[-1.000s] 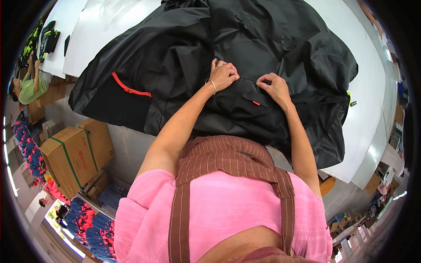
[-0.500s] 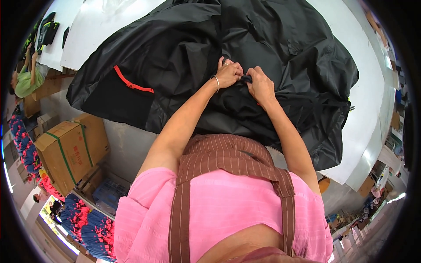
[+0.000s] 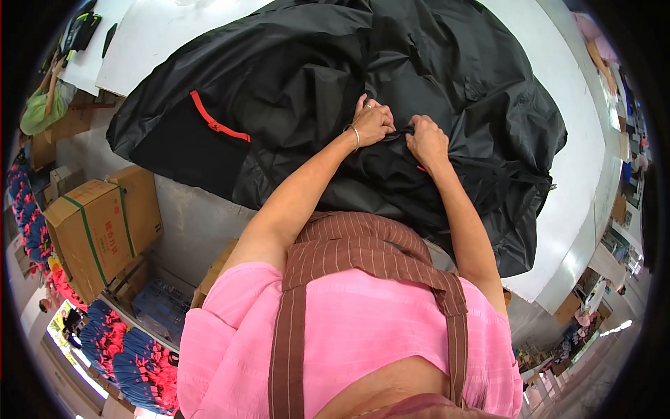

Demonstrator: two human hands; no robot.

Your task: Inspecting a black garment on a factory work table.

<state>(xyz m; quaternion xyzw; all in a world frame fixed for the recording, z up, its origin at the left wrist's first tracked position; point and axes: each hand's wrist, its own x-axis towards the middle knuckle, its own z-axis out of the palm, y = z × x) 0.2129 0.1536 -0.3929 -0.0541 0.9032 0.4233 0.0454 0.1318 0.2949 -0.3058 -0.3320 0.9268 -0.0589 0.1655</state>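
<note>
A large sheet-like piece of black fabric [image 3: 293,91], creased and slightly shiny, is spread before me over a white table. My left hand [image 3: 375,122], a bracelet on its wrist, pinches a gathered fold of it near the middle. Just to the right, my right hand [image 3: 428,142] grips the same bunched fold with curled fingers. A short stretch of cloth shows between the two hands; what lies under the fingertips is hidden. On the left part, a red strap [image 3: 215,126] edges a matte black panel [image 3: 188,153]. A small red bit peeks out below my right hand.
White tabletop [image 3: 576,188] borders the fabric at right and far left. At lower left stand a cardboard box [image 3: 101,227] with green straps, a blue crate [image 3: 164,304] and navy-and-pink bundles [image 3: 143,370]. A person in green [image 3: 45,108] works at far left.
Both hands have shifted slightly right and nearer to me, still gripping the fold. The red strap sits a little farther right and up in the picture. The whole view has moved slightly.
</note>
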